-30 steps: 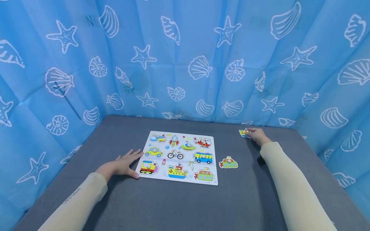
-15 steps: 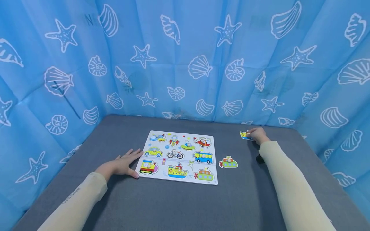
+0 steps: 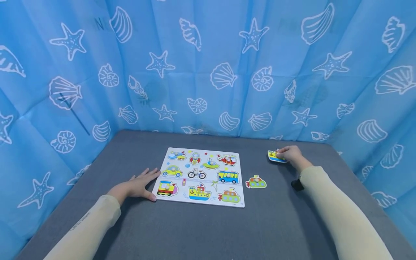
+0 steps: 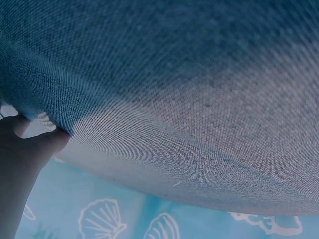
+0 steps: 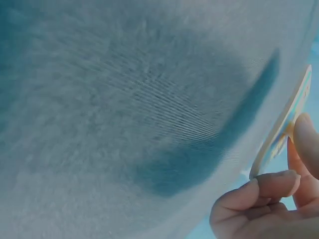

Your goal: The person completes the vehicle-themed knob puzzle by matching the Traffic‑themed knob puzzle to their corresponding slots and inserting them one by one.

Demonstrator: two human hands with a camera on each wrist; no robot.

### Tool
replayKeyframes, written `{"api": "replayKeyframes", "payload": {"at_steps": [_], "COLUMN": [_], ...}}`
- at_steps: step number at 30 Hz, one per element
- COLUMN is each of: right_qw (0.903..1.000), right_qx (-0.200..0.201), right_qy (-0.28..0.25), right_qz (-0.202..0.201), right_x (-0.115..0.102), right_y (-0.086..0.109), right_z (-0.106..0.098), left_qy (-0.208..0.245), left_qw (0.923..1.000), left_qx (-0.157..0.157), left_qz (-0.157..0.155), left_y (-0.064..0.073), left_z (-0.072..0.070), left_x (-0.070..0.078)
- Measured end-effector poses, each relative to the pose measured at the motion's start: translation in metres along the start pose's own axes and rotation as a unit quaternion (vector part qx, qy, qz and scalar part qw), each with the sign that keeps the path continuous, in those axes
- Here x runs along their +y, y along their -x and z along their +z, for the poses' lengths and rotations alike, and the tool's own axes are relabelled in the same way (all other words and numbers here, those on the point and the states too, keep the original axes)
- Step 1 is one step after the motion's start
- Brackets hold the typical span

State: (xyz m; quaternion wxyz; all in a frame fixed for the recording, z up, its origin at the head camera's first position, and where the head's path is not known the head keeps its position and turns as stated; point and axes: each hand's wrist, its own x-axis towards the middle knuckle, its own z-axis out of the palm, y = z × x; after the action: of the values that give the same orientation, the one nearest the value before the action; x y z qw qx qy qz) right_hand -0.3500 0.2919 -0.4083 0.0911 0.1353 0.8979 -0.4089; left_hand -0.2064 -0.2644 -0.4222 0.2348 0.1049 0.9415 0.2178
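Note:
A flat wooden puzzle board [image 3: 182, 183] with vehicle pictures lies on the grey table. My left hand [image 3: 138, 186] rests at its left edge with the fingers spread, touching the rim; the left wrist view catches only part of that hand [image 4: 25, 154]. To the board's right and farther back, my right hand [image 3: 291, 156] pinches a ship puzzle piece [image 3: 274, 156]. In the right wrist view the ship piece [image 5: 285, 127] is tilted off the cloth, its shadow apart from it. A green and orange submarine piece [image 3: 256, 182] lies flat just right of the board.
Several knobbed pieces, among them a bus [image 3: 228, 177] and a train [image 3: 167, 188], sit in the board. The ship space [image 3: 199, 193] and submarine space [image 3: 229, 196] show printed pictures without knobs. A blue shell-patterned curtain [image 3: 208, 72] encloses the table [image 3: 195, 231].
The ship piece has risen from the table in my right hand and come slightly nearer. My left hand, the board and the submarine piece have stayed in place.

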Motion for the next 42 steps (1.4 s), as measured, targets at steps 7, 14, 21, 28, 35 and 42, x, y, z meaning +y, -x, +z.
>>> {"api": "replayKeyframes", "payload": {"at_steps": [7,14,21,28,35,42], "right_qw": [0.9989,0.9963,0.994,0.9904,0.9873,0.9851], "right_qx": [-0.039,-0.058,-0.066,-0.075,-0.079,-0.1], "right_qy": [0.009,0.024,0.026,0.035,0.054,0.039], "right_qz": [-0.023,-0.058,-0.083,-0.111,-0.127,-0.134], "right_x": [-0.011,-0.027,-0.04,-0.049,-0.056,-0.065], "right_y": [0.022,0.052,0.082,0.108,0.122,0.137], "right_z": [0.0,0.007,0.013,0.022,0.038,0.061], "left_qy": [0.001,0.01,0.004,0.0,-0.009,-0.015], "left_qw": [0.9999,0.9999,1.0,1.0,0.9998,0.9997], "left_qx": [0.01,0.005,0.0,0.001,-0.003,-0.008], "left_qz": [0.005,0.004,0.0,0.01,0.019,0.017], "left_y": [-0.003,-0.001,-0.003,-0.003,0.004,0.003], "left_z": [0.003,0.002,0.002,0.003,-0.002,-0.002], "left_x": [-0.007,-0.004,-0.002,-0.001,0.007,0.006]}}
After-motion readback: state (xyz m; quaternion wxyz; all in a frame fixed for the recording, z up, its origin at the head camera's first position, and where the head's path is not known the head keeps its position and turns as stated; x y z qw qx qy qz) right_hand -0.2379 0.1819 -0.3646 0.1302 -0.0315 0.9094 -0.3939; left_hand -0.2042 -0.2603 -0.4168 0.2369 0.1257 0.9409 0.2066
